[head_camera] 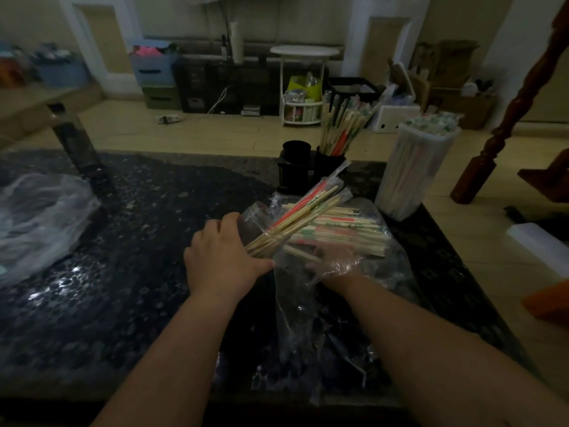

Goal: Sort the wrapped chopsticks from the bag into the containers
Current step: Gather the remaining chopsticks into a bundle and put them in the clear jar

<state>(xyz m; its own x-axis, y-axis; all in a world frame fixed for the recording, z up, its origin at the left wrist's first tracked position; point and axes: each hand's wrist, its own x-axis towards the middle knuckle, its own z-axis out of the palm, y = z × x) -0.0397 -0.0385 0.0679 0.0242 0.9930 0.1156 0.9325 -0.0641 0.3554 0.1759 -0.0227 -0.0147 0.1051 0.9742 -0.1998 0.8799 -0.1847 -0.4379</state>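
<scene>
I record a dark, glossy, speckled table point(123, 241). Toward its right edge lies a clear plastic bag point(308, 303), thin and crumpled. It holds a flat stack of wrapped chopsticks point(348, 232): pale wooden sticks in clear sleeves with red and green print.

The left hand point(226, 251) has its fingers curled round the near ends of a bundle of chopsticks point(301, 211). The bundle fans up and away toward the far right corner, over the bag's mouth. The right hand point(329, 265) is inside the bag, just beside the stack. The film blurs it, so I cannot tell how its fingers lie.

At the far edge stands a black holder point(295, 171) with two round cups, the right one filled with upright chopsticks. At the far right corner stands a tall white container point(409, 177), translucent and packed with wrapped sticks. A second plastic bag point(37, 223) lies crumpled at the left edge.

I cannot read the print on the wrappers: too small.
</scene>
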